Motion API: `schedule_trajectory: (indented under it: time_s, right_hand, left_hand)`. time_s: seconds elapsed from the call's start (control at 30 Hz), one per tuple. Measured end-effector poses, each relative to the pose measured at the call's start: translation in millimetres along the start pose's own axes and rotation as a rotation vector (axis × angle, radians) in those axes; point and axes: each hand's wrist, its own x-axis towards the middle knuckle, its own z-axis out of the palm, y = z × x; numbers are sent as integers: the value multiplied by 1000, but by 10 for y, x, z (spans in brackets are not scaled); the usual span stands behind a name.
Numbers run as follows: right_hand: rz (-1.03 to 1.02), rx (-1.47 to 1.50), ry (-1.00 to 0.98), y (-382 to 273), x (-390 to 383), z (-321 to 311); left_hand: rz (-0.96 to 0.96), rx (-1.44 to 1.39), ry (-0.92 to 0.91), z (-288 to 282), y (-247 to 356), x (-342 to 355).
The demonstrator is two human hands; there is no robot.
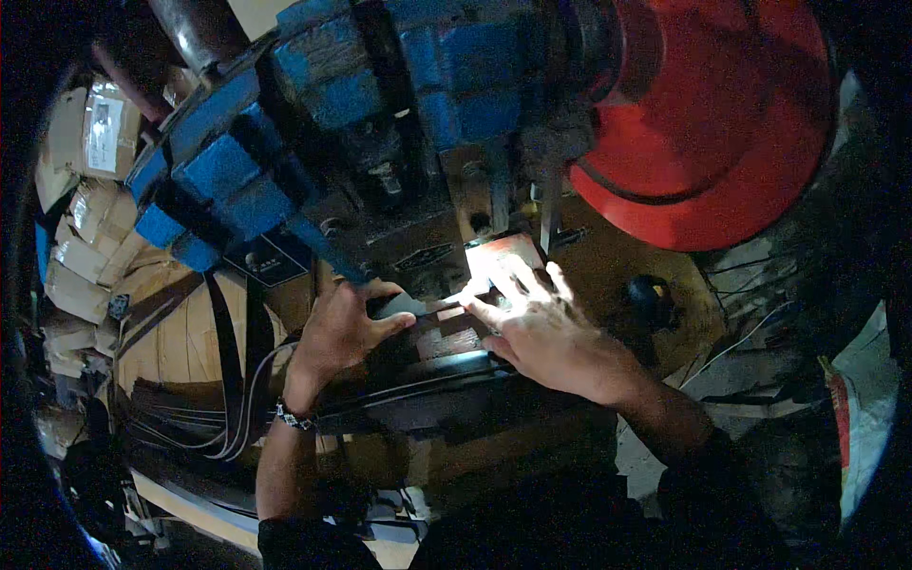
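Observation:
In the head view, my left hand (342, 328) is closed on a flat grey piece (397, 305), thumb along its near side. A thin tip of this piece points right, toward my right hand (556, 332). My right hand lies palm down with fingers spread; its nearest fingertips touch or almost touch that tip. Its farther fingers reach over a brightly lit pale and reddish block (502, 253) at the foot of the blue machine (456, 81). Glare washes out these fingertips. Below the hands sits a worn block (448, 342) on the machine's bed.
A big red wheel-shaped part (712, 123) fills the upper right. Stacked cardboard boxes (104, 142) stand at the left, beside a round wooden-looking surface (161, 323). Cables (242, 408) hang near my left wrist. A round black knob (651, 293) is right of my right hand.

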Motion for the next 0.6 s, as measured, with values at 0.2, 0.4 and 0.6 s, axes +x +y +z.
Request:
schedule_trajectory:
  time_s: [0.2, 0.4, 0.6]
  right_hand:
    - [68, 173, -138, -18, 107, -129]
    - [-73, 177, 184, 201, 99, 33]
    - [-74, 344, 124, -69, -46, 12]
  left_hand:
    - [-48, 18, -72, -58, 92, -7]
    - [-17, -4, -107, -518, 10, -185]
    - [32, -230, -145, -572, 390, -465]
